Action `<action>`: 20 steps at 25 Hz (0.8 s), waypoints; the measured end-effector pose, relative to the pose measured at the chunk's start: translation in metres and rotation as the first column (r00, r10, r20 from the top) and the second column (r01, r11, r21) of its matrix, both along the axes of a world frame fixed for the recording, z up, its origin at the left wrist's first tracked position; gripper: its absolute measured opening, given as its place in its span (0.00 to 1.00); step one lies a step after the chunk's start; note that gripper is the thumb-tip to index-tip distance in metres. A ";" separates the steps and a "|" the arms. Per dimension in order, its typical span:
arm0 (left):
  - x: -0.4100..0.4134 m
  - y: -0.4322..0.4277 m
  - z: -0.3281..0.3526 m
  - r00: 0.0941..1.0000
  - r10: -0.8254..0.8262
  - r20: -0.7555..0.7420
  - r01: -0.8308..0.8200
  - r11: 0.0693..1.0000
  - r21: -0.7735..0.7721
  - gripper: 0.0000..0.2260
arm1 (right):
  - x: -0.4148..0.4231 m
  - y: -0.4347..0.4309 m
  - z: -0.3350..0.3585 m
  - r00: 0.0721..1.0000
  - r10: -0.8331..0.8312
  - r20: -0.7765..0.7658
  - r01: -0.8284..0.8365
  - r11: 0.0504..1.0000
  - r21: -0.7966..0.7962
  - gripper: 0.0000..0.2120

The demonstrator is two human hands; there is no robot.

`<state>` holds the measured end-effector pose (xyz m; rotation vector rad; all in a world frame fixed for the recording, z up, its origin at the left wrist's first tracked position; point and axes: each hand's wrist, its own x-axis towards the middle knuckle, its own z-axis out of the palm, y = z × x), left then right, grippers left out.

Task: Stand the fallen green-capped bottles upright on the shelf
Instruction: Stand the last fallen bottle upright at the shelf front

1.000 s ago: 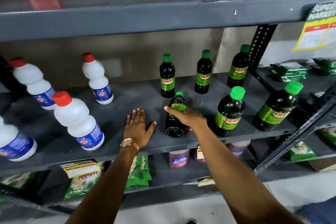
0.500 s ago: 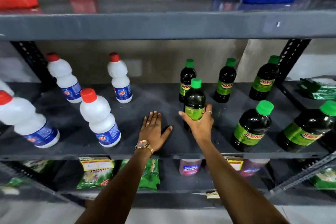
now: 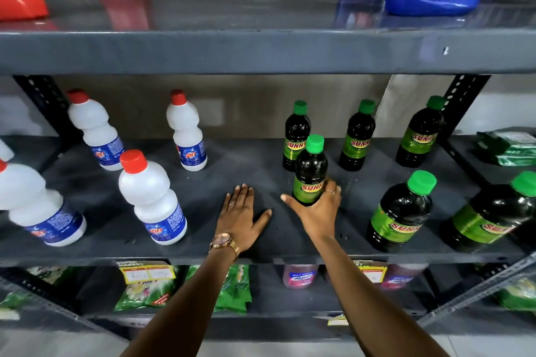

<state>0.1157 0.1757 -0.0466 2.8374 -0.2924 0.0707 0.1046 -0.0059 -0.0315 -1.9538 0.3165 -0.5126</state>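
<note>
The left hand [image 3: 242, 216] lies flat on the shelf [image 3: 203, 252], fingers [image 3: 240, 194] straight and slightly spread, holding nothing (a watch sits on that wrist). Just beside it, the right hand [image 3: 317, 210] has its fingers curled around the lower half of a green-capped bottle [image 3: 309, 171], which stands upright near the shelf's middle. Farther back, three more green-capped bottles [image 3: 358, 136] stand upright in a row, with white bottles [image 3: 150, 197] to the left.

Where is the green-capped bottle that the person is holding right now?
The held bottle stands upright on the middle shelf in the right hand, just in front of the leftmost back-row bottle, with the left hand flat beside it.
</note>
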 end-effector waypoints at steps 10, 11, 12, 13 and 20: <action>-0.001 0.000 0.001 1.000 0.001 0.002 -0.001 1.000 -0.010 0.35 | -0.003 -0.003 -0.005 0.997 0.030 -0.067 -0.032 0.999 -0.030 0.42; -0.002 0.000 0.001 1.000 -0.005 -0.003 0.005 1.000 -0.007 0.35 | -0.005 -0.004 -0.004 0.998 0.025 -0.065 -0.028 0.999 -0.041 0.39; -0.002 0.001 0.002 1.000 -0.012 -0.010 0.012 1.000 -0.002 0.35 | -0.008 -0.005 -0.002 0.997 0.025 -0.068 -0.028 0.998 -0.055 0.37; -0.003 0.001 0.002 1.000 -0.017 -0.016 0.017 1.000 0.003 0.34 | -0.014 -0.006 -0.001 0.997 0.029 -0.070 -0.034 0.997 -0.069 0.35; 0.000 0.002 -0.002 0.999 -0.035 0.015 0.035 0.999 0.007 0.34 | -0.086 -0.004 -0.013 0.998 0.037 -0.048 -0.042 0.992 -0.119 0.33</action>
